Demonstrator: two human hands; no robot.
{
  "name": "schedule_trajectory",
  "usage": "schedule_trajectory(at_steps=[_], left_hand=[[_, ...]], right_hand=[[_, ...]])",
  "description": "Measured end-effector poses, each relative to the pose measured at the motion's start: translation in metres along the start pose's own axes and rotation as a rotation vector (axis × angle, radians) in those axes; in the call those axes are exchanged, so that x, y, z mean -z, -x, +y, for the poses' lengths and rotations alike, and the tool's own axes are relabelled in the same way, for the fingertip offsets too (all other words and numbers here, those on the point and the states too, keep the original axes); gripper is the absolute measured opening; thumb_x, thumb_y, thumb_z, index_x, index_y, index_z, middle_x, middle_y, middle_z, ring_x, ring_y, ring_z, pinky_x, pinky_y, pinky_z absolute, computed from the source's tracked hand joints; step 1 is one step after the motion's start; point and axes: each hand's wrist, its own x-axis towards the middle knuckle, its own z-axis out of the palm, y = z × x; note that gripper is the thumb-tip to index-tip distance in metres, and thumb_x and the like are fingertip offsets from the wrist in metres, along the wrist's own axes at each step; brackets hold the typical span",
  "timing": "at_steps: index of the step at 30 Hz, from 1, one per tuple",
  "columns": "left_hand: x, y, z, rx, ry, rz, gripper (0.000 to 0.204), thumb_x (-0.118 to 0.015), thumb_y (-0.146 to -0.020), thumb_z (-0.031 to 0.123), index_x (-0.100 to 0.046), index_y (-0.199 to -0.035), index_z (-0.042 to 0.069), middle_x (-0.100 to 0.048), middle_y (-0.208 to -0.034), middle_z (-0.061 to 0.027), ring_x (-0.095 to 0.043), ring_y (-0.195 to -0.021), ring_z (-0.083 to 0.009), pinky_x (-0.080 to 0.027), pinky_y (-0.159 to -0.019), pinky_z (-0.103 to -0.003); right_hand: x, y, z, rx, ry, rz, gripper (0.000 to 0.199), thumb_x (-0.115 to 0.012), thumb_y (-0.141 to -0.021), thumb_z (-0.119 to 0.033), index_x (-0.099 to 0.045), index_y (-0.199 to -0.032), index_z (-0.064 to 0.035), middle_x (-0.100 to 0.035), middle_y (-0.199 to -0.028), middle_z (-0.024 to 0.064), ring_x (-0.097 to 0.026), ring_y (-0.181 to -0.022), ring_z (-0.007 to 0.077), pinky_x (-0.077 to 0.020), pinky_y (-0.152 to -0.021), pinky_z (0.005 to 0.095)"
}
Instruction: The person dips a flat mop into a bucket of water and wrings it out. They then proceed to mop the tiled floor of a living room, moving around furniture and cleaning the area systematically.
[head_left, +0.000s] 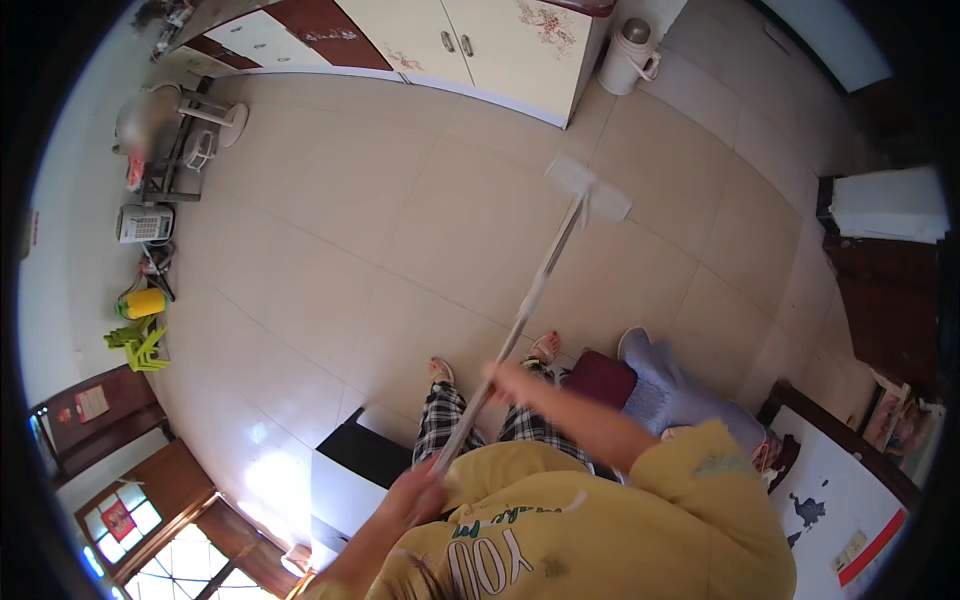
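A flat mop with a white head (pixel 590 190) and a long silvery handle (pixel 540 285) stretches away from me over the tiled floor. Its head, slightly blurred, lies on the tiles near the corner of the cream cabinet. My right hand (pixel 508 381) is closed round the middle of the handle, in front of my feet. Lower down, close to my body, my left hand (pixel 420 490) grips the handle's near end. Sandals show on my feet, below checked trousers.
Cream cabinets (pixel 490 50) line the far side, with a white thermos jug (pixel 630 58) at their corner. A maroon seat (pixel 600 380) and grey-purple fabric (pixel 670 390) are close on my right. A black-topped white box (pixel 360 470) stands left; green stools (pixel 140 342) line the left wall.
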Motion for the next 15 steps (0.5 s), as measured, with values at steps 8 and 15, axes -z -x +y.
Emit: schedule_trajectory(at_steps=[8,15], left_hand=[[-0.024,0.066,0.041,0.162,0.181,0.196,0.040,-0.043,-0.081,0.018,-0.028,-0.119,0.020,-0.038,-0.059,-0.0009,-0.030,-0.033,-0.0055,-0.022,-0.026,-0.017],[-0.114,-0.199,0.052,-0.012,-0.066,0.008,0.022,-0.044,-0.082,0.021,-0.042,-0.100,0.011,-0.047,-0.067,-0.0025,-0.035,-0.040,-0.0057,-0.028,-0.032,-0.015]], right_hand=[[-0.073,0.021,-0.012,0.062,-0.230,0.014,0.032,-0.046,-0.077,-0.032,-0.051,-0.068,-0.0020,-0.054,-0.053,0.0114,-0.048,-0.035,0.0156,-0.0386,-0.030,0.0239],[0.178,-0.014,-0.121,0.465,-0.318,0.705,0.020,-0.051,-0.076,-0.021,-0.047,-0.076,-0.0020,-0.044,-0.064,0.0057,-0.046,-0.054,0.0171,-0.0407,-0.047,0.0351]])
